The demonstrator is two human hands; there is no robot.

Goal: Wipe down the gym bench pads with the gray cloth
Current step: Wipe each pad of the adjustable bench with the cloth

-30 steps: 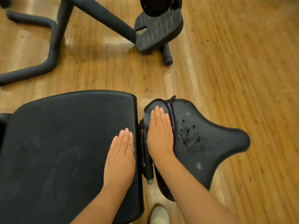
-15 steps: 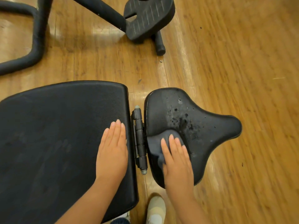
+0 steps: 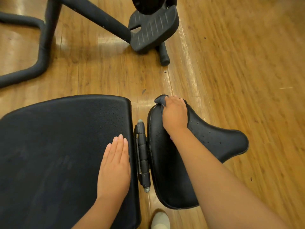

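Observation:
The large black back pad fills the lower left. To its right, past a hinge, lies the smaller black seat pad, speckled with worn spots. My right hand presses the gray cloth against the far edge of the seat pad; only a bunched corner of the cloth shows beyond my fingers. My left hand lies flat, palm down, on the right edge of the back pad, holding nothing.
Wooden floor surrounds the bench. A black machine frame and a ribbed footplate stand at the top. A light shoe shows at the bottom edge between the pads.
My right hand has swept the cloth from the near middle of the seat pad up to its far edge. The left hand stays flat on the back pad.

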